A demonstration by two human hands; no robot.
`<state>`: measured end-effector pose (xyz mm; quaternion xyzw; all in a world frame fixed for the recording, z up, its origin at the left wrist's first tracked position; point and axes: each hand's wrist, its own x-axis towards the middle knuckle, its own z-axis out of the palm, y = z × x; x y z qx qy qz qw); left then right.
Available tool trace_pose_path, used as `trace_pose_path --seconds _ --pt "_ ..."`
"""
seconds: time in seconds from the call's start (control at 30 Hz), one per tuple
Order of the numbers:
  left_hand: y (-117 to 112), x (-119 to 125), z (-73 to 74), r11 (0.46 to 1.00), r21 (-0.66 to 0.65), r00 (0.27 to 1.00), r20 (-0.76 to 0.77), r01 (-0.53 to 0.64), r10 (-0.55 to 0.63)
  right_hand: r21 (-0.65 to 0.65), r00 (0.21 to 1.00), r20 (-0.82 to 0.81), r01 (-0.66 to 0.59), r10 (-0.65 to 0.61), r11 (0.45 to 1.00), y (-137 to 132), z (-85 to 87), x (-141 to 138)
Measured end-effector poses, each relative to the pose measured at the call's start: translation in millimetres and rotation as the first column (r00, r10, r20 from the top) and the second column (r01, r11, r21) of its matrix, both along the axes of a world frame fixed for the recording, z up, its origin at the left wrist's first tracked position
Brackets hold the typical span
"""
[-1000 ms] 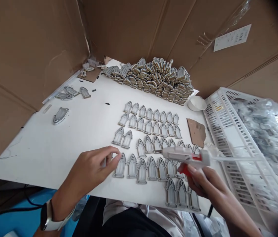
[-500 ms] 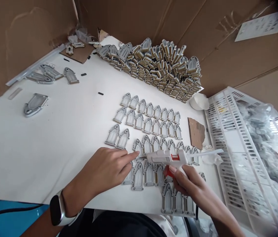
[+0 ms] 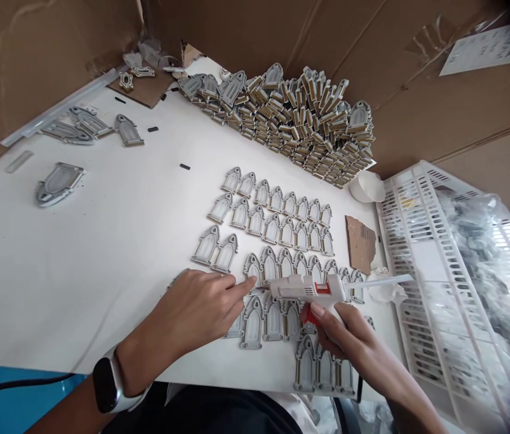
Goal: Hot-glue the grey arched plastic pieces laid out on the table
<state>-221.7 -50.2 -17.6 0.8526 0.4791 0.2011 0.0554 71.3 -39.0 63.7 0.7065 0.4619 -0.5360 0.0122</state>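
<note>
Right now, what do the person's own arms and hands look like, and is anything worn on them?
Both hands are bare, no gloves. The left hand has a smartwatch at the wrist, dark face on a white band. The right hand and forearm show no sleeve or jewellery.

Since a second ago, both hands have shifted left, the glue gun (image 3: 307,289) nozzle now meeting the left forefinger.

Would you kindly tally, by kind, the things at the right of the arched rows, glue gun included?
Glue gun: 1
White slotted crate: 1
White bowl: 1
Cardboard scrap: 1
White crumpled wad: 1
Total: 5
</note>
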Motion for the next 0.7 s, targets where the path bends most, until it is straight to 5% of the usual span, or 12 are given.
trace_pose_path --seconds 0.7 --pt "-0.8 0.2 -3.6 1.0 0.004 1.0 0.013 -0.009 0.008 0.032 0.994 0.098 -0.042 0.039 0.999 -1.3 1.4 1.2"
